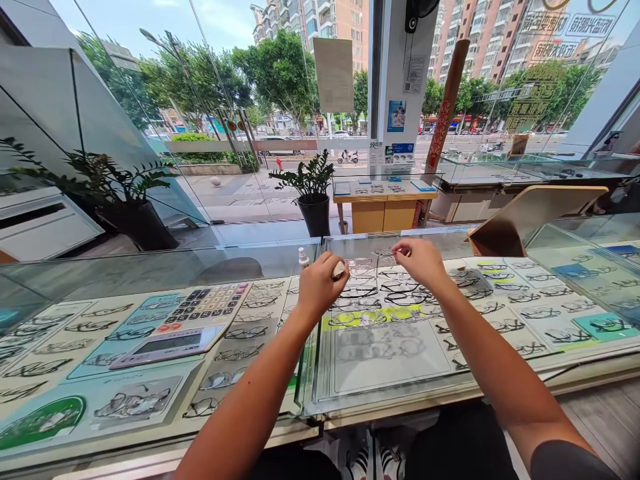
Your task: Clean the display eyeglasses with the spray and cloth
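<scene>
- Glass display counters (320,413) span the frame from left to right before a tall street window; their front edge runs along the bottom, above the person's dark-clad legs and striped shoes (387,462).
- A seam between two cases comes down the middle of the frame, just beneath the left forearm.
- Open air lies between the hands at centre, and above them up to the window.
- The right hand (420,261), right of centre, pinches thumb and finger closed on one end of thin-framed eyeglasses (384,253), which hang over the rear part of the case.
- The left hand (320,283), at centre, is curled around a small pale item (339,270); I cannot tell what it is.
- A white spray bottle (303,257) stands right behind the left hand, partly hidden.
- A large calculator (183,325) lies left of centre, well apart from the hands.
- Rows of spectacles (357,291) lie under the glass.
- A slanted brown board (530,213) stands at right, behind the right forearm.
- Potted plants (314,212) rise at upper centre and upper left, beyond the counter.
</scene>
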Available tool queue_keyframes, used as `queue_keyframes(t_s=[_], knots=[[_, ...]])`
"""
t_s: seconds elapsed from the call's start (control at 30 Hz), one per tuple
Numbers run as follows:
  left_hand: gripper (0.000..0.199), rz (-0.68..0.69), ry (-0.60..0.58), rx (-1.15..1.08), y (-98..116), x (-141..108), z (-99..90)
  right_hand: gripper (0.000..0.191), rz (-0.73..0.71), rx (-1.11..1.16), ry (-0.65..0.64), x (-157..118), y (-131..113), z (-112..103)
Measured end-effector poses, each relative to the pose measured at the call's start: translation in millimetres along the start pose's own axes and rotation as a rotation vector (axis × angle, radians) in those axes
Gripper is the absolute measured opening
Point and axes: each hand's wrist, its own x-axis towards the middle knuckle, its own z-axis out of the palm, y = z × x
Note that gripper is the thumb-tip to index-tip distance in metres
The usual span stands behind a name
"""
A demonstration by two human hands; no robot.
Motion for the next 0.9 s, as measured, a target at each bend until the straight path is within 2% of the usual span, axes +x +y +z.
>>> queue_keyframes(t_s=[0.1, 0.2, 0.27, 0.4, 0.53, 0.73, 0.9], knots=[[0.022, -0.090, -0.077, -0.199, 5, 0, -1.8, 0.020, -0.006, 0.250, -0.011, -8, 2, 12], [0.024, -0.141, -0.283, -0.477, 14, -2, -2.7, 0.021, 0.013, 0.403, -0.030, -15, 2, 22], [0.025, -0.129, -0.371, -0.580, 21, -3, -1.9, 0.020, -0.008, 0.451, -0.022, -21, 0, 26], [0.023, -0.072, -0.350, -0.625, 27, -5, 0.3, 0.021, -0.110, 0.505, 0.075, -30, -4, 24], [0.025, -0.064, -0.360, -0.625, 23, -4, -1.0, 0.027, -0.202, 0.461, 0.199, -31, -4, 19], [0.025, -0.066, -0.489, -0.607, 19, -4, -2.8, 0.033, -0.239, 0.555, 0.181, -28, -2, 16], [0.028, -0.168, -0.633, -0.727, 19, -2, -4.5, 0.032, -0.367, 0.632, 0.151, -35, -6, 14]])
